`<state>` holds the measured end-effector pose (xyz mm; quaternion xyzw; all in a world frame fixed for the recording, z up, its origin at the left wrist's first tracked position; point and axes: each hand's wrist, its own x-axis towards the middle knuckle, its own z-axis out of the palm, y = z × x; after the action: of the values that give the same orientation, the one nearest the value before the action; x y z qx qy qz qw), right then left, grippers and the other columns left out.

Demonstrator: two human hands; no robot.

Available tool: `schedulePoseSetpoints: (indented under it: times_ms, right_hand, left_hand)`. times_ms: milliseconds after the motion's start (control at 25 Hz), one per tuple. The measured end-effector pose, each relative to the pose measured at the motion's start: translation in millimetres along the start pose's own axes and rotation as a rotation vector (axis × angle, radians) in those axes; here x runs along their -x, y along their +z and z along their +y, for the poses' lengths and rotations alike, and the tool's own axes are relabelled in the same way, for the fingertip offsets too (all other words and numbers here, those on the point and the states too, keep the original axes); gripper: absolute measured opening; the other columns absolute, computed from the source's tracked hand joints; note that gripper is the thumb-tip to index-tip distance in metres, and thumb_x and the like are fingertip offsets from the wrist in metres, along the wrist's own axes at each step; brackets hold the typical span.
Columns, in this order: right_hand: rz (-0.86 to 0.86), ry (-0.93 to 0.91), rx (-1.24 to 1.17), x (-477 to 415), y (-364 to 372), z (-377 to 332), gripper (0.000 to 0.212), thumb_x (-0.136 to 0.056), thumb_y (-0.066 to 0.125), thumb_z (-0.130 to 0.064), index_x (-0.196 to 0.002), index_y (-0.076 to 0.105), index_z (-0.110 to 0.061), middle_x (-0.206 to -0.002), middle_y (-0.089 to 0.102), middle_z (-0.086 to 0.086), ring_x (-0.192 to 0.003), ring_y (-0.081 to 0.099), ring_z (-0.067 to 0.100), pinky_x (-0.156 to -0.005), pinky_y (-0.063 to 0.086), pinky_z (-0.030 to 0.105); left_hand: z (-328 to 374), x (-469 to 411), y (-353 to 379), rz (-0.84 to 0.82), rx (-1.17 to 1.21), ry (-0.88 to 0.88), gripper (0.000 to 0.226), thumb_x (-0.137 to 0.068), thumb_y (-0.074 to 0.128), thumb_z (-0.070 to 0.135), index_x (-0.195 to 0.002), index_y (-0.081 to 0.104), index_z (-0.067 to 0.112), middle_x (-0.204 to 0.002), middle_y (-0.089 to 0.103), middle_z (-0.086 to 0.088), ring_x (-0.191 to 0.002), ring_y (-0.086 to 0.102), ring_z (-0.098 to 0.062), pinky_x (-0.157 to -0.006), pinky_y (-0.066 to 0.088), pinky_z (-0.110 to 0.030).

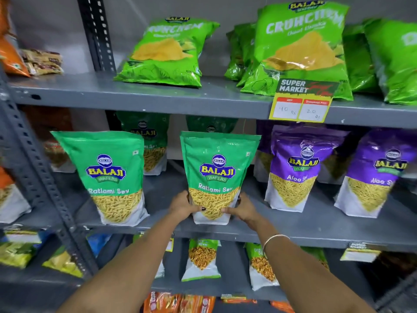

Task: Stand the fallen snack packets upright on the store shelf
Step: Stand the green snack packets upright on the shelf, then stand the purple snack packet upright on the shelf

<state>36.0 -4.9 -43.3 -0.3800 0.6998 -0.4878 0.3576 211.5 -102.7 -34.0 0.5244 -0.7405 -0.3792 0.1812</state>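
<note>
A green Ratlami Sev packet stands upright near the front edge of the middle grey shelf. My left hand grips its lower left side and my right hand grips its lower right side. A second green Ratlami Sev packet stands upright to the left, apart from it. Two more green packets stand behind in the shadow. Two purple Aloo Sev packets stand upright to the right.
Lime-green Crunchem bags lean back on the top shelf, with a yellow price tag on its front edge. Smaller packets stand on the shelf below. A slotted steel upright runs down the left.
</note>
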Motion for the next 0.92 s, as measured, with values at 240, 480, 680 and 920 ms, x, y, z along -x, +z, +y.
schedulePoseSetpoints:
  times_ms: [240,480,680,920]
  right_hand:
    - [0.003,0.026,0.036,25,5,-4,0.073,-0.064,0.082,-0.010,-0.128,0.047,-0.007,-0.130,0.058,0.012,-0.121,0.054,0.030,-0.097,0.049,0.046]
    - [0.019,0.072,0.071,27,7,-3,0.066,-0.071,0.077,-0.007,-0.129,0.046,-0.004,-0.134,0.055,0.016,-0.125,0.051,0.032,-0.098,0.046,0.042]
    - [-0.001,0.116,0.056,30,4,-1,0.070,-0.075,0.073,-0.010,-0.135,0.038,-0.004,-0.132,0.052,0.011,-0.129,0.045,0.030,-0.098,0.042,0.041]
    - [0.172,0.186,0.249,24,-56,7,0.082,-0.073,0.076,-0.024,-0.138,0.032,0.002,-0.104,0.055,0.008,-0.085,0.050,0.018,-0.049,0.037,0.010]
  left_hand:
    - [-3,14,-4,-0.009,-0.062,0.028,0.056,-0.069,0.079,0.024,-0.115,0.057,0.000,-0.121,0.064,-0.018,-0.113,0.058,-0.032,-0.090,0.048,-0.038]
    - [-4,19,-5,-0.024,-0.038,0.043,0.056,-0.070,0.078,0.023,-0.116,0.056,0.000,-0.124,0.063,-0.017,-0.115,0.057,-0.032,-0.093,0.047,-0.038]
    - [-3,22,-10,-0.106,-0.096,0.053,0.065,-0.069,0.079,0.022,-0.123,0.050,0.003,-0.131,0.058,-0.014,-0.120,0.054,-0.029,-0.096,0.046,-0.038]
    - [44,34,-8,-0.579,-0.700,-0.256,0.038,-0.083,0.061,0.042,-0.082,0.057,0.005,-0.095,0.069,-0.010,-0.056,0.057,-0.012,-0.056,0.048,-0.024]
